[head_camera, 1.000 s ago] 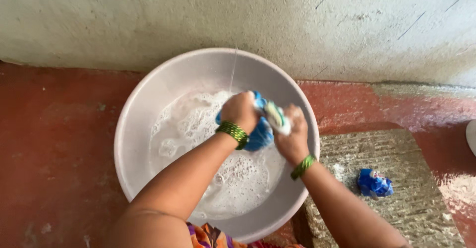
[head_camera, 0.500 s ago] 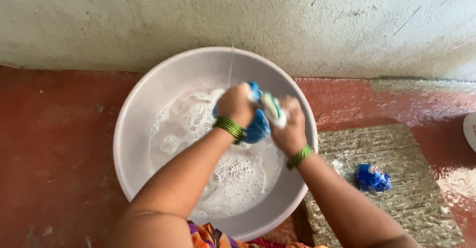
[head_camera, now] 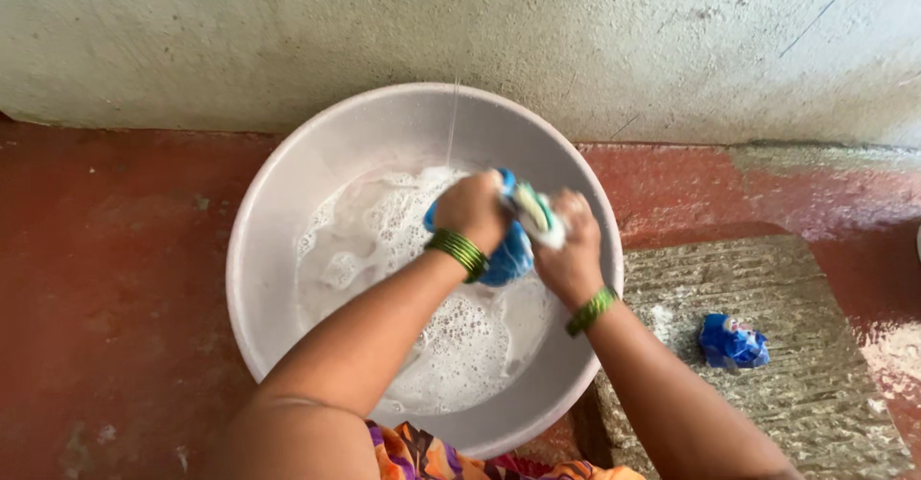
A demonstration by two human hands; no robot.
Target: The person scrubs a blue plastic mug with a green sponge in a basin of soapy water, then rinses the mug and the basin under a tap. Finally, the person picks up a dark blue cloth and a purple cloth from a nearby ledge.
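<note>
Wall (head_camera: 288, 39) is taking up the whole top of the shot, rough and pale, one of it, with one red floor (head_camera: 106, 279) running along under it. Sitting on that floor is one big round grey basin (head_camera: 264, 250), holding soapy, foamy water (head_camera: 403, 250), and just to the right of the basin one ribbed stone slab (head_camera: 825, 384) is lying flat, dusted with a bit of white powder. Both arms are reaching in from the bottom over the basin, so two hands total, each wearing a stack of green bangles: one set on the left wrist (head_camera: 458, 252), one on the right (head_camera: 590, 311). The left hand (head_camera: 475, 210) and the right hand (head_camera: 571, 250) are bunching up one blue cloth (head_camera: 507, 257) between them, right above the suds near the basin's right side. Fingers on both hands are curling in tight around it, pressed together rather than spread, so most of the cloth is getting hidden inside the two fists; blue is only poking out under the left palm and at the top between the knuckles, plus a whitish-green bit sticking out between the hands. Smallest thing going: one crumpled blue packet (head_camera: 732, 342) is lying on the slab, well apart from the hands.
</note>
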